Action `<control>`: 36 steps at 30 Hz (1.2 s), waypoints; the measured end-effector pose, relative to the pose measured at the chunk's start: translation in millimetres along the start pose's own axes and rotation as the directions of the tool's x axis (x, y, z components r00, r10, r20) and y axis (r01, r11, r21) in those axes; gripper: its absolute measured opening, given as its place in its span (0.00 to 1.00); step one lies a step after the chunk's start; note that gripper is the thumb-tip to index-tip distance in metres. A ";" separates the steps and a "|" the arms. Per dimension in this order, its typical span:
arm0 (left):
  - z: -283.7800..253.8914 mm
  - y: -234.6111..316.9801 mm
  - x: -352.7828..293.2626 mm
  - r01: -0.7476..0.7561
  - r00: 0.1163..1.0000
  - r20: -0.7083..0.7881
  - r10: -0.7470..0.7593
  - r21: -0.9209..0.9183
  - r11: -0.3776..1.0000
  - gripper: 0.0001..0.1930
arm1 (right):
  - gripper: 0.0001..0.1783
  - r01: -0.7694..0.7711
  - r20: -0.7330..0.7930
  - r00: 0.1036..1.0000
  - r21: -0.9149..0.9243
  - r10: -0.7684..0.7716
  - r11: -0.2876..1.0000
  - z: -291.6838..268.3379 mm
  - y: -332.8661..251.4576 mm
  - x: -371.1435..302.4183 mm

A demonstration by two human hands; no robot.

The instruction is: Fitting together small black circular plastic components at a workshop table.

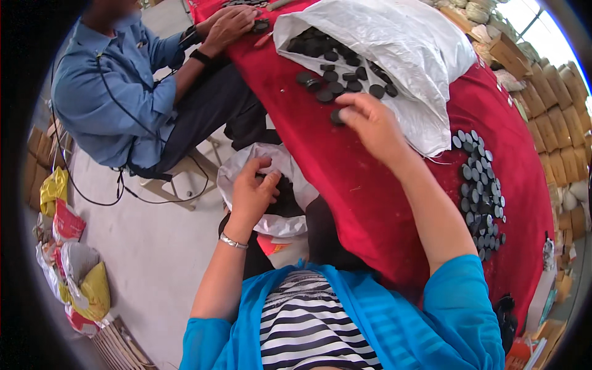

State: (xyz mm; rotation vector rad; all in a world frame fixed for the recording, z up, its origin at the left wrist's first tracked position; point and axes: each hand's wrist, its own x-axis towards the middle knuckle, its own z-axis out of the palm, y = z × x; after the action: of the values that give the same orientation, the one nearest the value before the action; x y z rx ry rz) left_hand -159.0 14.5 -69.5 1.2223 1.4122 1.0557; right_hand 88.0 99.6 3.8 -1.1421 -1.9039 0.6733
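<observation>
My right hand [372, 126] is over the red-covered table, pinching a small round black disc [337, 117] at its fingertips. Just beyond it, several loose black discs [335, 87] lie in front of a large white woven sack [394, 43], and more spill from the sack's mouth. Lower and to the left, my left hand [251, 192] hovers with curled fingers apart over an open white plastic bag [229, 174]. Dark pieces [285, 200] lie inside that bag, too shadowed to make out singly. No held thing shows clearly in this hand.
A spread of grey-black discs [480, 191] covers part of the red cloth [394, 222] on the right. At the far left a person in a blue shirt [117, 92] sits handling dark pieces. Cables hang by their stool [185, 179]. Filled bags [80, 271] stand on the left floor.
</observation>
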 end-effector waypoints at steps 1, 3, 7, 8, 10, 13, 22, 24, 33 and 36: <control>3.3 9.6 4.3 -0.051 0.999 -0.005 0.052 0.017 0.999 0.16 | 0.14 -0.095 -0.060 0.994 -0.009 0.095 0.995 -13.4 19.2 8.7; 15.2 30.6 12.3 -0.119 0.992 -0.039 0.120 0.031 0.992 0.13 | 0.16 -0.254 -0.150 0.963 -0.234 0.223 0.938 -42.7 49.7 24.7; 37.2 55.6 36.4 -0.452 0.885 -0.030 0.465 0.193 0.871 0.12 | 0.17 -0.388 -0.197 0.911 -0.107 0.363 0.915 -81.9 80.3 42.6; 44.4 68.1 41.2 -0.528 0.836 0.015 0.549 0.294 0.797 0.12 | 0.17 -0.409 -0.161 0.909 -0.172 0.384 0.896 -91.2 91.0 43.9; 59.3 77.3 54.2 -0.604 0.760 0.077 0.645 0.449 0.658 0.15 | 0.17 -0.419 -0.054 0.907 -0.203 0.418 0.885 -90.3 92.5 48.3; 82.6 83.7 77.6 -0.627 0.731 0.176 0.659 0.552 0.549 0.15 | 0.19 -0.294 0.055 0.943 -0.326 0.328 0.899 -86.5 86.2 47.6; 96.1 80.0 93.5 -0.602 0.785 0.388 0.483 0.663 0.445 0.13 | 0.23 -0.333 0.172 0.862 -0.516 0.476 0.789 -96.1 117.2 53.9; 90.7 75.0 87.4 -0.630 0.762 0.367 0.533 0.610 0.481 0.12 | 0.22 -0.210 0.170 0.939 -0.408 0.300 0.889 -99.2 117.5 43.7; 50.8 58.1 45.7 -0.499 0.866 0.109 0.489 0.273 0.823 0.15 | 0.21 -0.318 0.194 0.946 0.401 0.260 0.859 -71.8 5.8 -4.9; 26.5 40.3 24.5 -0.303 0.952 0.009 0.306 0.183 0.935 0.13 | 0.22 -0.267 0.257 0.957 0.589 0.136 0.762 -63.1 -5.4 -16.6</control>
State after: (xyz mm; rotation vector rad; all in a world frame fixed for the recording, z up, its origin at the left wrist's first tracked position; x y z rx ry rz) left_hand -127.3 44.4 -37.5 1.6079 1.3861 1.1681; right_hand 143.0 84.9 36.0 -0.8665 -1.5224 1.4633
